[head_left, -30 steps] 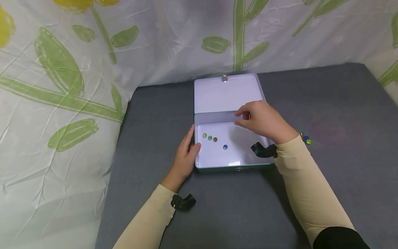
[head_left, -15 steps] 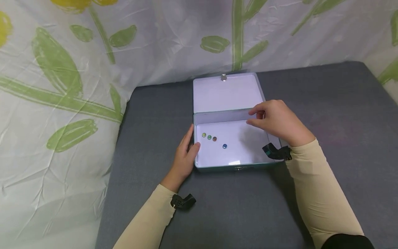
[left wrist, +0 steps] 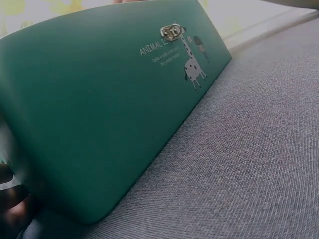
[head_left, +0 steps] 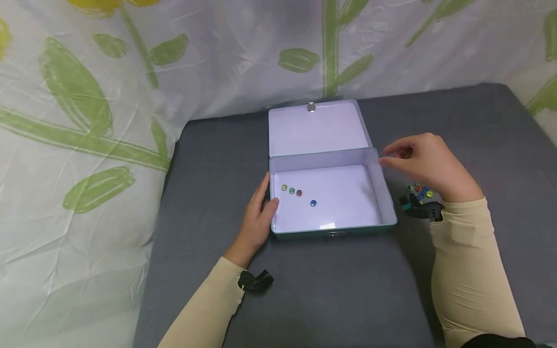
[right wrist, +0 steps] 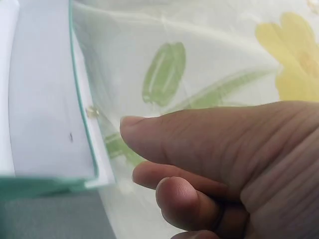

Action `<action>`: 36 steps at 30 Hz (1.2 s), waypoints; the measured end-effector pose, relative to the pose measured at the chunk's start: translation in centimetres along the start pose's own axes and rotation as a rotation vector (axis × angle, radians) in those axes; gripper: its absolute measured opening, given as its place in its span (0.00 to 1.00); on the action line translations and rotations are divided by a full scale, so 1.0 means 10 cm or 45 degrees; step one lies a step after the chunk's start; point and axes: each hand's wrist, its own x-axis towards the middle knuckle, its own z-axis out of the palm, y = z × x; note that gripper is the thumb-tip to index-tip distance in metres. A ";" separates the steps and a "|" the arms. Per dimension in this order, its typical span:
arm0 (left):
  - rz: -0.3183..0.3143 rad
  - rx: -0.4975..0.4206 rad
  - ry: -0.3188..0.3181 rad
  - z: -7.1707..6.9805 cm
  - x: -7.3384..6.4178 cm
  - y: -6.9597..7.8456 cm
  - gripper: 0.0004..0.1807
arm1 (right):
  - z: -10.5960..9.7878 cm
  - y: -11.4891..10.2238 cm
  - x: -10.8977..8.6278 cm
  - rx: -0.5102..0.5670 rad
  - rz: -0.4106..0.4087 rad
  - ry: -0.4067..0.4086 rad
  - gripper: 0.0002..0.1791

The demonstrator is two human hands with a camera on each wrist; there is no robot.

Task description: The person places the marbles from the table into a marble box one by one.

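Observation:
A green tin box [head_left: 335, 232] with a white inside stands on the grey table, its lid [head_left: 319, 128] folded back. On its floor lie several small marbles, among them a yellow-green marble [head_left: 284, 187] and a blue marble [head_left: 313, 203]. My left hand [head_left: 254, 222] holds the box's left wall, thumb over the rim and fingers along the outside. My right hand [head_left: 428, 162] is above the table just past the box's right rim, fingers loosely bent with nothing between them. Below it, more coloured marbles [head_left: 423, 192] lie in a cluster, partly covered by the wrist camera.
A pale curtain [head_left: 235, 63] printed with green leaves and yellow flowers hangs behind and left of the table. The grey tabletop [head_left: 339, 290] stretches in front of the box. A metal latch [head_left: 311, 107] sits at the lid's far edge.
My right hand has moved right, from over the inside of the box to beyond its right rim. The left hand and the marbles in the box stay in place.

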 end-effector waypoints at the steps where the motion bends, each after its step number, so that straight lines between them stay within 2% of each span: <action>1: -0.001 -0.007 0.001 0.00 0.00 0.00 0.33 | -0.02 0.04 -0.02 -0.007 0.008 0.005 0.24; 6: -0.015 -0.015 0.002 -0.01 -0.02 0.00 0.33 | -0.06 0.16 -0.06 -0.026 0.051 0.018 0.25; 13: -0.080 0.037 0.132 -0.18 -0.17 -0.02 0.34 | 0.05 0.13 0.12 0.024 -0.007 -0.044 0.23; 17: -0.050 0.031 0.147 -0.20 -0.18 -0.27 0.34 | 0.02 0.20 0.16 -0.008 0.020 -0.069 0.22; 20: -0.042 0.020 0.152 -0.18 -0.17 -0.35 0.34 | -0.02 0.29 0.17 -0.029 0.060 -0.104 0.24; 26: -0.047 0.033 0.130 -0.18 -0.18 -0.05 0.34 | -0.05 0.43 0.22 -0.019 0.129 -0.162 0.28; 32: -0.013 0.035 0.135 -0.18 -0.18 -0.03 0.33 | 0.00 0.57 0.29 -0.075 0.143 -0.234 0.24; 36: -0.030 0.039 0.132 -0.18 -0.18 -0.04 0.33 | 0.04 0.67 0.33 -0.109 0.140 -0.281 0.19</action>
